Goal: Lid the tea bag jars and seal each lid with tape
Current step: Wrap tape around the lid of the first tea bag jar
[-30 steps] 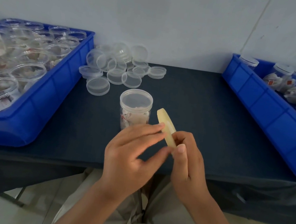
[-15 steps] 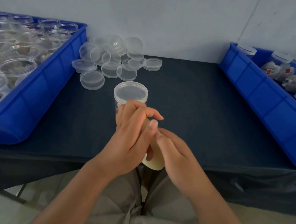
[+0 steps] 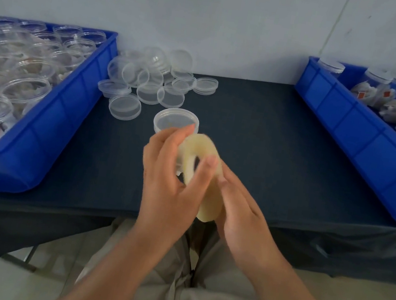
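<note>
Yellowish tape roll [image 3: 210, 198] is gripped by curled left hand [image 3: 168, 184] and, apparently, held underneath by blurred right hand [image 3: 241, 213], just nearer than lidded jar [image 3: 174, 121].

Single head-worn wide-angle view, looking forward and down, close over the table [image 3: 259, 133], wall behind

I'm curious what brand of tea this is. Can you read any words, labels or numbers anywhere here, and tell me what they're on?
None: no text here is readable.
On the red tea bag tags in the right bin: too small and blurred to read.
On the tape roll: no print visible.
On the lidded jar and the loose lids: no label visible.
</note>
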Available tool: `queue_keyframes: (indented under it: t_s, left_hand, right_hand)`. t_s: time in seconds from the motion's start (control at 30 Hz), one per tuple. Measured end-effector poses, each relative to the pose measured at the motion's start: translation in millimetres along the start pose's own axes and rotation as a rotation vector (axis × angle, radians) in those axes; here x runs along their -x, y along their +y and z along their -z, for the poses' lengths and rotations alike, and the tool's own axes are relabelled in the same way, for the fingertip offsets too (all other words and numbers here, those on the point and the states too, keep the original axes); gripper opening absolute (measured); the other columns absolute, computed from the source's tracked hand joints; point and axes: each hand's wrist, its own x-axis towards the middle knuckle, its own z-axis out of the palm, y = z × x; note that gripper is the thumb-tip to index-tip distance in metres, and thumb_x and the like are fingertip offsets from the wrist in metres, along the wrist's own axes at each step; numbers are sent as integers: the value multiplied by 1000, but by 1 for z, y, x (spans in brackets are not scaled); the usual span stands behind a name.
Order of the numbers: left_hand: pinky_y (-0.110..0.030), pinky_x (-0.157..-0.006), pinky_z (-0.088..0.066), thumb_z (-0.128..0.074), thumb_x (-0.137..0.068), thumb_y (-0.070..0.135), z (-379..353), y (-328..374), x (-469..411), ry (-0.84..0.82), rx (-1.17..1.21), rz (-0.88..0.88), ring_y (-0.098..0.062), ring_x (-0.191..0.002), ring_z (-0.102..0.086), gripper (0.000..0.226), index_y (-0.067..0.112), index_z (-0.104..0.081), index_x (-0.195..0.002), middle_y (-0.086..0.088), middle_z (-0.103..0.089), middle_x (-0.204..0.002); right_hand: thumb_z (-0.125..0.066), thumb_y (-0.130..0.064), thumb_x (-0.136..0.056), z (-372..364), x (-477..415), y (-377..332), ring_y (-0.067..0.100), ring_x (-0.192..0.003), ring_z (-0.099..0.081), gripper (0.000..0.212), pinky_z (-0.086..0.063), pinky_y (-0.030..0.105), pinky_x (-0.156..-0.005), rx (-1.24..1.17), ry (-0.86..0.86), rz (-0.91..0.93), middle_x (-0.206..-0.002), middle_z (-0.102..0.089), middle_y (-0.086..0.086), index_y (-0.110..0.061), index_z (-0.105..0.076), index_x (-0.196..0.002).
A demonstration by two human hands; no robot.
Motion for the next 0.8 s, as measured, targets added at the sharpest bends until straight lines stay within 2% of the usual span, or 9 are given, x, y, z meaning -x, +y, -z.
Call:
queue_keyframes:
  t_s: [0.07,0.13,0.2,0.27,0.4,0.47,0.6,0.73,0.8]
  left_hand:
    - [-23,-105,-49,-65,-97,57,2,4,12,-21,-34,-34,-12,-131,-59,49,28,-68,-136,23,-61,-135]
    - [-27,-104,-54,-71,-98,48,5,8,20,-76,18,-32,-4,-127,-65,39,27,-75,-131,21,-70,-130]
    - [-18,-99,-54,-74,-99,35,9,14,21,-83,76,-19,2,-119,-68,29,28,-78,-126,24,-75,-123]
    - [-9,-90,-53,-75,-98,25,15,20,19,-88,107,7,6,-109,-71,25,33,-78,-123,27,-76,-114]
    - [-7,-78,-54,-79,-96,19,23,27,14,-81,148,63,6,-92,-75,28,40,-77,-114,27,-78,-99]
    - [-8,-77,-56,-80,-94,18,24,27,14,-68,179,87,5,-91,-76,29,43,-77,-110,27,-79,-96]
    - [-11,-76,-58,-83,-92,21,24,26,13,-61,250,154,0,-89,-78,22,40,-82,-104,21,-80,-94]
    - [-17,-78,-60,-87,-82,36,26,20,4,-101,409,341,-9,-91,-79,13,35,-86,-94,9,-82,-95]
    - [-26,-81,-63,-90,-72,50,30,13,-2,-175,448,460,-14,-96,-79,28,34,-86,-94,4,-82,-98]
  right_hand:
    - [-38,-39,-100,-4,1,1,12,-156,-35,67,-23,45,-132,-31,46,-15,-163,-44,-13,-32,-31,-166]
    - [-37,-26,-98,-6,-3,-2,16,-160,-27,75,-22,45,-132,56,58,24,-172,-31,-3,-33,-12,-168]
    - [-50,-27,-104,-5,-9,-8,23,-156,-34,76,-27,45,-130,121,94,46,-164,-38,4,-21,-11,-169]
    - [-71,-51,-97,-4,-11,-11,27,-159,-31,101,-25,51,-130,145,134,-4,-163,-38,6,-12,-12,-170]
    - [-43,-40,-108,0,5,0,15,-165,-9,81,-19,50,-132,345,25,133,-178,-11,-4,-31,13,-165]
    - [-44,-39,-107,4,3,3,10,-162,-17,78,-24,45,-131,365,23,188,-172,-21,-19,-36,14,-161]
    - [-45,-38,-110,8,0,4,-4,-150,-34,75,-32,20,-121,434,10,239,-144,-30,-54,-41,12,-157]
    - [-45,-48,-108,13,-1,7,9,-142,-45,76,-38,33,-119,457,25,274,-149,-44,-21,-41,7,-163]
    - [-45,-51,-108,16,-2,7,4,-136,-48,72,-40,29,-116,472,7,311,-143,-46,-30,-54,4,-160]
